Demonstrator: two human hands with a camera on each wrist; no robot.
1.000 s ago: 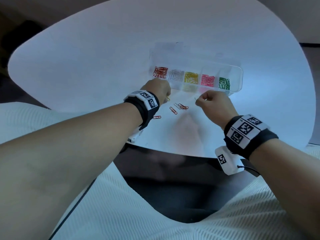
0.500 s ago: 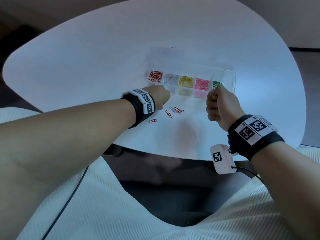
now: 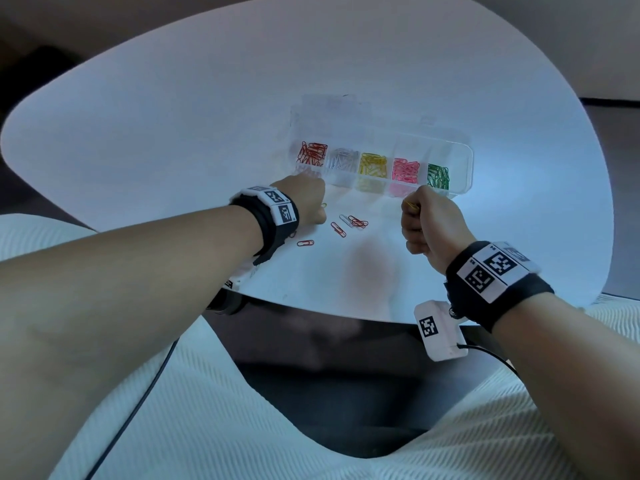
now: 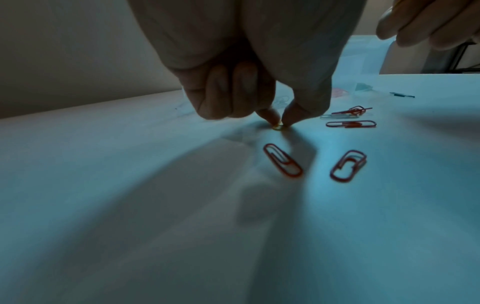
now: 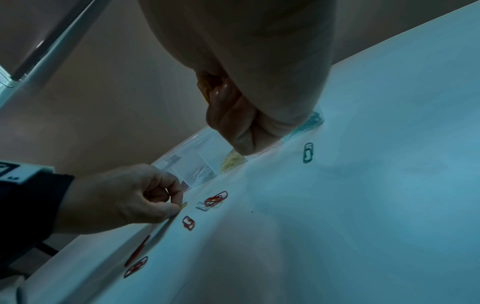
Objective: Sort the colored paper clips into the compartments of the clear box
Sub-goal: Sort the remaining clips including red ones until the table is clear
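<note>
The clear box (image 3: 465, 168) lies on the white table (image 3: 173, 116), its compartments holding red, silver, yellow, pink and green clips. My left hand (image 3: 310, 202) pinches a yellow clip (image 4: 277, 127) against the tabletop between thumb and forefinger, just in front of the box's left end. My right hand (image 3: 427, 223) is a fist in front of the green compartment, gripping a yellow clip (image 3: 411, 206) that pokes out at the top. Several loose red clips (image 3: 338, 229) and a silver one (image 3: 345, 220) lie between the hands. A green clip (image 5: 308, 152) lies near the right hand.
The box's open lid (image 3: 329, 112) lies flat behind the compartments. The table's front edge (image 3: 346, 315) runs just below my wrists, with my lap beneath. A cable (image 3: 138, 393) hangs from the left wrist.
My right hand moved right and toward the box, closing into a fist round a yellow clip. My left hand stayed low at the same spot, pinching its clip.
</note>
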